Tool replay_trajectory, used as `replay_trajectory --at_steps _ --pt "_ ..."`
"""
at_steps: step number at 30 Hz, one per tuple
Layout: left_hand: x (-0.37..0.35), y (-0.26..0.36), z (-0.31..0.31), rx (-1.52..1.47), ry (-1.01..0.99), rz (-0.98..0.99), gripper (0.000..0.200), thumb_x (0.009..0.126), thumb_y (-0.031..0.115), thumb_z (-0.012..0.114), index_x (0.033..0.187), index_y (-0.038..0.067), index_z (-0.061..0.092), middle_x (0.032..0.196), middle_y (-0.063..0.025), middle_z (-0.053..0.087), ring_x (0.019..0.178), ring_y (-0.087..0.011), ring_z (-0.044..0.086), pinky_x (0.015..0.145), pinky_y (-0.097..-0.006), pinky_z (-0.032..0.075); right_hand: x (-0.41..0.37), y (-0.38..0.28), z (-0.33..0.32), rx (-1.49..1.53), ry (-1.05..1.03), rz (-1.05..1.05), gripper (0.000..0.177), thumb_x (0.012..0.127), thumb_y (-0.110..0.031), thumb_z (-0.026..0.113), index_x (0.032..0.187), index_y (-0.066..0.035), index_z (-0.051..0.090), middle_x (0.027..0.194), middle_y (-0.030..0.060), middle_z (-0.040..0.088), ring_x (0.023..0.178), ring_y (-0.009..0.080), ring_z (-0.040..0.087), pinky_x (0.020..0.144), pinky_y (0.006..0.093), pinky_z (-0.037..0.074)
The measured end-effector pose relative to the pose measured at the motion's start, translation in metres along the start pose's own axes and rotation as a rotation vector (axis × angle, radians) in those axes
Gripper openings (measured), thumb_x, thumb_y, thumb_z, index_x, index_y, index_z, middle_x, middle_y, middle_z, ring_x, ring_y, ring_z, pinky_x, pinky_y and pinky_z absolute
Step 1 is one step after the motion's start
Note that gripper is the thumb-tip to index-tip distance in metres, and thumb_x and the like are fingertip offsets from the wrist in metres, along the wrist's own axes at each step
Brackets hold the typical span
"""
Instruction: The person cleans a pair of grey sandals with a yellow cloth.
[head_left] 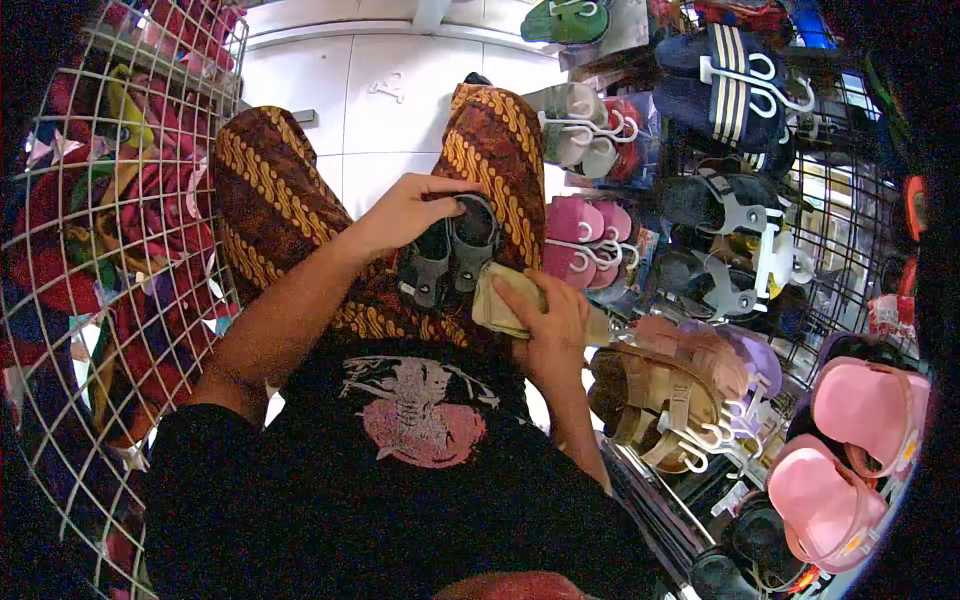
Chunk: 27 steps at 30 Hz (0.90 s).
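A pair of small black sandals with grey straps [428, 278] rests on my lap, against the brown and yellow patterned trousers [490, 125]. My left hand [412, 212] grips them at the far end, its thumb on the right sandal's tip and the index finger stretched over it. A folded pale yellow cloth [497, 312] is held in my right hand [552, 318], fingers closed around it. The cloth sits right by the near end of the right sandal; whether it touches the strap is hard to tell.
On the left stands a white wire grid [100, 215] with red and coloured goods behind it. Sandals on white hangers, including pink clogs [840, 410] and striped navy slides [728, 85], fill the dark rack at right. A white hanger [387, 88] lies on the tiled floor [310, 70].
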<state>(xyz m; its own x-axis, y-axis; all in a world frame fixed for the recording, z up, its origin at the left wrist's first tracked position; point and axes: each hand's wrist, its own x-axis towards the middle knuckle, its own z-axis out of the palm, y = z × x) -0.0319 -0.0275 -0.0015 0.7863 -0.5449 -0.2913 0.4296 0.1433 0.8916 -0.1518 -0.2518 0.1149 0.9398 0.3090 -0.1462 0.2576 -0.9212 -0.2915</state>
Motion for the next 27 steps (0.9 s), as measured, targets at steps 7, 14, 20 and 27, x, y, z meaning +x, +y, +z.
replay_trajectory --at_steps 7,14,20,27 --pt "0.000 -0.003 -0.001 0.059 -0.024 0.035 0.036 0.093 0.002 0.057 0.128 -0.001 0.064 0.106 -0.0051 0.071 0.090 -0.0097 0.064 0.085 -0.0249 0.053 0.007 -0.001 -0.010 -0.067 -0.062 -0.030 0.076 0.061 -0.002 0.071 0.131 -0.032 0.064 0.125 0.0076 0.057 0.117 0.0312 0.053 0.101 0.0454 0.037" --pt "-0.002 0.005 0.002 0.064 0.015 0.002 0.035 0.093 0.001 0.057 0.126 0.000 0.065 0.107 -0.0066 0.071 0.094 -0.0112 0.064 0.087 -0.0259 0.053 0.014 -0.011 -0.007 -0.069 -0.061 0.107 0.076 0.062 0.000 0.071 0.130 -0.031 0.064 0.124 0.0076 0.057 0.116 0.0307 0.054 0.100 0.0430 0.039" --pt "0.005 -0.008 -0.004 0.081 0.005 0.022 0.035 0.091 0.000 0.058 0.125 0.000 0.066 0.112 -0.0076 0.070 0.097 -0.0130 0.064 0.089 -0.0276 0.052 0.007 -0.009 -0.022 0.043 -0.194 0.112 0.073 0.063 -0.001 0.072 0.130 -0.030 0.064 0.126 0.0087 0.056 0.116 0.0316 0.054 0.100 0.0449 0.040" --pt "0.005 0.006 -0.002 0.135 -0.025 -0.005 0.035 0.092 0.002 0.059 0.126 0.000 0.065 0.113 -0.0073 0.070 0.097 -0.0128 0.064 0.089 -0.0274 0.051 0.008 -0.011 -0.016 0.098 -0.176 0.178 0.064 0.068 -0.001 0.070 0.126 -0.028 0.066 0.123 0.0086 0.057 0.115 0.0319 0.055 0.100 0.0452 0.040"
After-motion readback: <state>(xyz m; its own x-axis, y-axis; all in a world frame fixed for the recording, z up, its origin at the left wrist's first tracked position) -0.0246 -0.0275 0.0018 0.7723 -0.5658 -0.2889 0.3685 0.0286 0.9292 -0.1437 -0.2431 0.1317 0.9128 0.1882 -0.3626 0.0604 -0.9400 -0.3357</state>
